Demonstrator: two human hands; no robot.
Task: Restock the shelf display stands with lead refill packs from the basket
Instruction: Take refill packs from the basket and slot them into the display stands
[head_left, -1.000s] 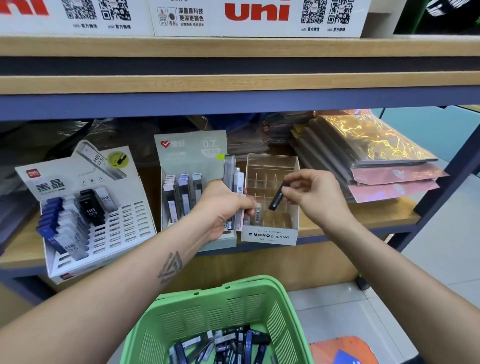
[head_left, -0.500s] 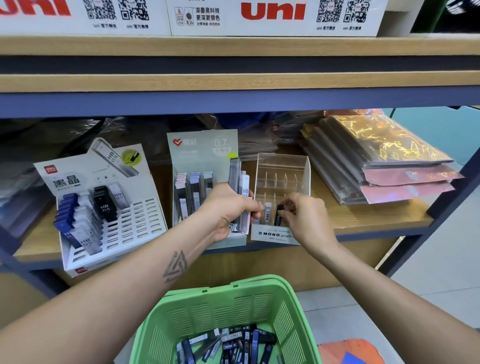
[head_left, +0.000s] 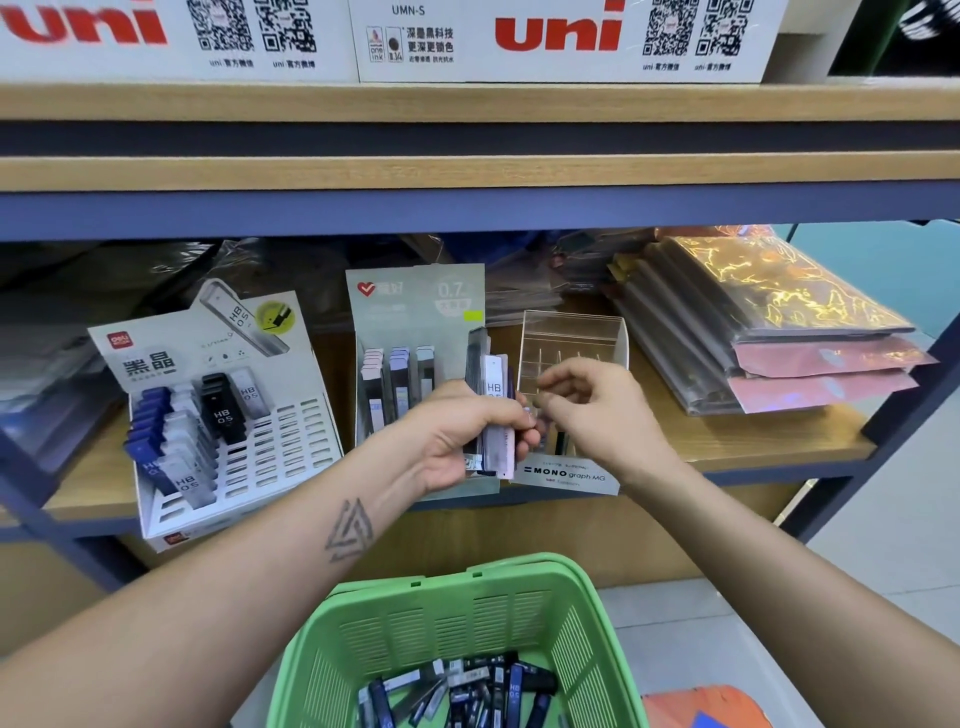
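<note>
Head view: the left hand (head_left: 457, 441) grips a fanned bundle of lead refill packs (head_left: 491, 410) upright, fingers curled round the lower half of the bundle, thumb side toward the camera. One pack in the bundle reads "HB". The bundle stands in front of the gap between the grey 0.7 display stand (head_left: 415, 312) and the clear MONO display stand (head_left: 571, 338), both on the wooden shelf (head_left: 753, 441).

The right hand (head_left: 597, 410) is just beside the bundle, over the front of the clear stand. Its fingers are curled with thumb and forefinger close together near the bundle's right edge. Whether the fingertips pinch a pack cannot be told; the contact point is hidden behind the left fingers and blurred.

A white slotted display stand (head_left: 234, 441) on the left of the shelf holds blue, clear and black HB 0.5 packs in its left columns. The green basket (head_left: 467, 613) sits below the shelf, between the forearms, with loose refill packs (head_left: 467, 691) piled at its bottom; its lower edge is cut off by the frame.

Dark packs stand in the front row of the clear stand, mostly hidden by the right hand. Shiny plastic sleeves (head_left: 779, 322) are stacked on the right of the shelf. White uni boxes (head_left: 561, 36) on the upper shelf are cut off at the top.
</note>
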